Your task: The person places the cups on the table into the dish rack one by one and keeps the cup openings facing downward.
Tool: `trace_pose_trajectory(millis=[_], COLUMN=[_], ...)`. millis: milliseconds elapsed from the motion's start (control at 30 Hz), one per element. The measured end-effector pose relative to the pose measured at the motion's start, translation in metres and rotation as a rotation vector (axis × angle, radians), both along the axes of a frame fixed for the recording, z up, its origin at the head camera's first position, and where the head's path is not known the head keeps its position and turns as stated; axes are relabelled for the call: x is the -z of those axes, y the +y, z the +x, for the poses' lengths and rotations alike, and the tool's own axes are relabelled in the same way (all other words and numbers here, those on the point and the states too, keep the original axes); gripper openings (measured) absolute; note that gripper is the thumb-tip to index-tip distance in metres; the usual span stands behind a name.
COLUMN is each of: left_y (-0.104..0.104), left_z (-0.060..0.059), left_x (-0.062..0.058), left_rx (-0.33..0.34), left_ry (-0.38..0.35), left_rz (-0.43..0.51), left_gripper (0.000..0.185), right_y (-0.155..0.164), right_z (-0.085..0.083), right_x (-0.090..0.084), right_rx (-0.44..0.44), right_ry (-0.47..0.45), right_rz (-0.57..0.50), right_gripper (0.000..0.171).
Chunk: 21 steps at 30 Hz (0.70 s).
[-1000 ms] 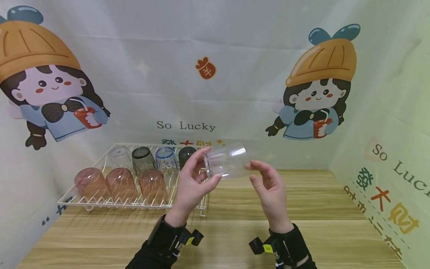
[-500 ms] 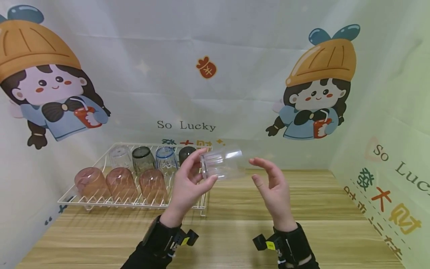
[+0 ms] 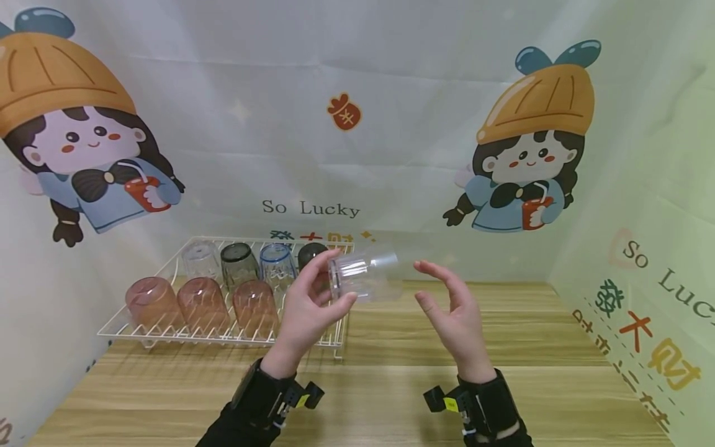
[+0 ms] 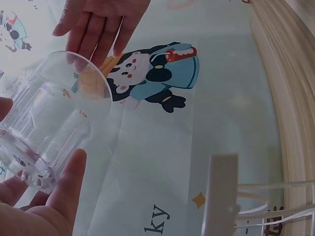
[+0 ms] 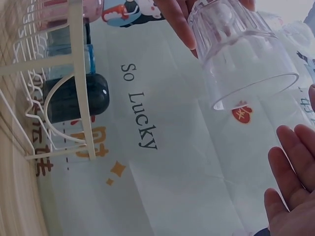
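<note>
A clear ribbed plastic tumbler (image 3: pixel 363 274) lies on its side in mid-air above the light wooden table (image 3: pixel 391 385), its thick base pinched between the thumb and fingers of the person's left hand (image 3: pixel 304 313), its open mouth turned to the right. The right hand (image 3: pixel 455 313) hangs just beside that mouth, palm up, fingers loosely spread and holding nothing; it does not touch the rim. To the left and farther back, a white wire drying rack (image 3: pixel 223 335) carries upturned tumblers: three pink ones (image 3: pixel 202 305) in the near row and, in the far row, a clear one (image 3: pixel 200 259), a smoky grey one (image 3: pixel 238 264), a blue-tinted one (image 3: pixel 276 263) and a dark one (image 3: pixel 310 254) partly behind the left hand. The pale printed backdrop (image 3: pixel 357 93) reads "So Lucky" (image 3: pixel 310 208) between two cartoon girls in orange hats; the same words recur on the right wall, above red and green Chinese characters. Both wrists wear black straps.
</note>
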<state>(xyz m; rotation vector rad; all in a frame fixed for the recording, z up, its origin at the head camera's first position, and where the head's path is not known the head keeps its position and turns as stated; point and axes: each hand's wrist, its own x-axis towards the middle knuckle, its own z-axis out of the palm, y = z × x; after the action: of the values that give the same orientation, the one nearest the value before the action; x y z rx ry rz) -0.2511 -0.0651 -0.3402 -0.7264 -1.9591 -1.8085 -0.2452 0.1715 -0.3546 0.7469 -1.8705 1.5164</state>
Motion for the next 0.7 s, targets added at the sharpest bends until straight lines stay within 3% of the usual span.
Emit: trace_pose_trajectory(millis=[233, 433, 700], left_y=[-0.003, -0.009, -0.019], left_z=[0.001, 0.001, 0.002], left_x=[0.001, 0.004, 0.005], left_rx=[-0.017, -0.071, -0.094], left_ry=[-0.011, -0.03, -0.08], left_rz=[-0.025, -0.082, -0.121], left_gripper=[0.069, 0.067, 0.067], right_y=[0.001, 0.003, 0.004], right_z=[-0.003, -0.003, -0.004], right_x=[0.001, 0.001, 0.004], right_rx=[0.028, 0.045, 0.054], right_ry=[0.083, 0.07, 0.044], right_rz=[0.042, 0.067, 0.095], right_gripper=[0.047, 0.047, 0.047])
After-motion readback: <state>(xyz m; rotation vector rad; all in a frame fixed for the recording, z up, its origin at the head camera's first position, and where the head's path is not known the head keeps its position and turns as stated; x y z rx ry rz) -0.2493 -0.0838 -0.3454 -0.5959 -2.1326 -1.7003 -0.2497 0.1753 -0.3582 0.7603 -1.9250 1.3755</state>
